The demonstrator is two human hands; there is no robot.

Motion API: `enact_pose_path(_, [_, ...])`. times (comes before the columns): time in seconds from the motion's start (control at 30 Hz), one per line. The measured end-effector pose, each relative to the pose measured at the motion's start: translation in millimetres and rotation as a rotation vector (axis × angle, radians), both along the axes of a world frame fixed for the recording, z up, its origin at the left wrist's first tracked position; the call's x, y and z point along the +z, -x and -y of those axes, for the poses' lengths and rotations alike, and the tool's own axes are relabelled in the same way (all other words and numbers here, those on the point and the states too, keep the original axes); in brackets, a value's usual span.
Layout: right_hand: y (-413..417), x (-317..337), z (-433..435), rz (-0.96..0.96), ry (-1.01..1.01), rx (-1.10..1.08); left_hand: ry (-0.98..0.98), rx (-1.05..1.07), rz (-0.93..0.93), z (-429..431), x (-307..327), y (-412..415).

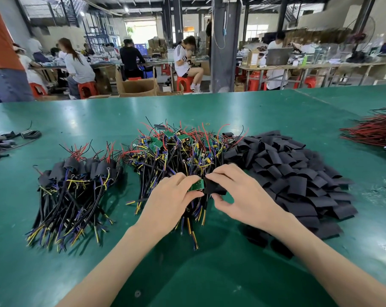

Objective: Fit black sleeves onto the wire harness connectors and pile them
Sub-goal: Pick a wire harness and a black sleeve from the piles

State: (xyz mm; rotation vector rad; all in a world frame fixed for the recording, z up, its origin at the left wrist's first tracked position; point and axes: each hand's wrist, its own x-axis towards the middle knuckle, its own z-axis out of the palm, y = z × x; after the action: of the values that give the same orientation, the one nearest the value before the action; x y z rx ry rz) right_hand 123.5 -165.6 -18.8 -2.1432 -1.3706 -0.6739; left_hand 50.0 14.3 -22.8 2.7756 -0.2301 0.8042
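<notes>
**Operator:** Currently, where is the work piece, and how is it held?

**Instructor:** The left hand [174,196] pinches a small green board [196,185] at the end of one wire harness, low over the near edge of the unsleeved heap [183,149]. The right hand [238,193] pinches one black sleeve [213,187] between thumb and fingers. The sleeve's end meets the board's edge.

**Operator:** How will the parts handle?

**Instructor:** Both are judged light. The sleeve looks soft and flattened, so its mouth will probably close unless it is squeezed open at the folded edges. The board appears rigid, and its small components could snag on the sleeve. Grip the board by its edges, close to where the wires leave it. Do not push by the wires, which look limp and would buckle.

**Operator:** Where are supply and output?

**Instructor:** The sleeve stock [298,178] lies just beside the heap on the right. The sleeved pile [77,180] lies to the left on the green table [209,273], apart from the heap.
</notes>
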Motion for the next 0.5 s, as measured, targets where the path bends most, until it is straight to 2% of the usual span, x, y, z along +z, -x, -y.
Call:
enact_pose_path(0.13, [-0.9, -0.7, 0.0, -0.013, -0.034, 0.030, 0.010, -0.032, -0.041, -0.7, 0.0, -1.4])
enact_pose_path(0.5, [-2.0, -2.4, 0.2, -0.141, -0.033, 0.079, -0.079, -0.096, 0.048, -1.4, 0.5, -0.4])
